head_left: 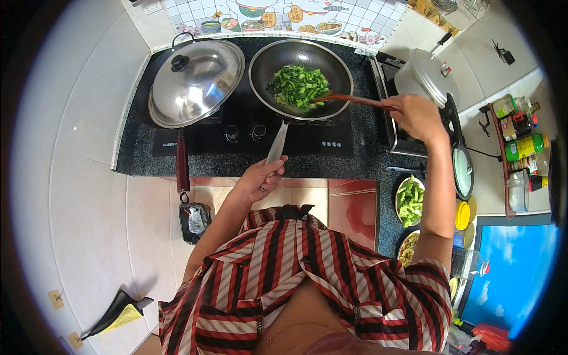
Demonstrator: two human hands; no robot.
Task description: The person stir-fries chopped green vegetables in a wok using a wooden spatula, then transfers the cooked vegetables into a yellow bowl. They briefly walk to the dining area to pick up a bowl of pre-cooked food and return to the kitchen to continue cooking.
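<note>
Chopped green leafy vegetables lie in a dark wok on the right side of the black gas hob. My left hand grips the wok's metal handle near the counter's front edge. In my right hand is the end of a reddish-brown wooden spatula, which reaches across the wok's right rim. Its tip touches the greens at their lower right and is partly hidden among them.
Left of the wok, a domed steel lid covers another pan with a dark red handle. A pressure cooker stands at right. Plates of lettuce-like leaves and other food sit by my right arm, near a wall rack of bottles.
</note>
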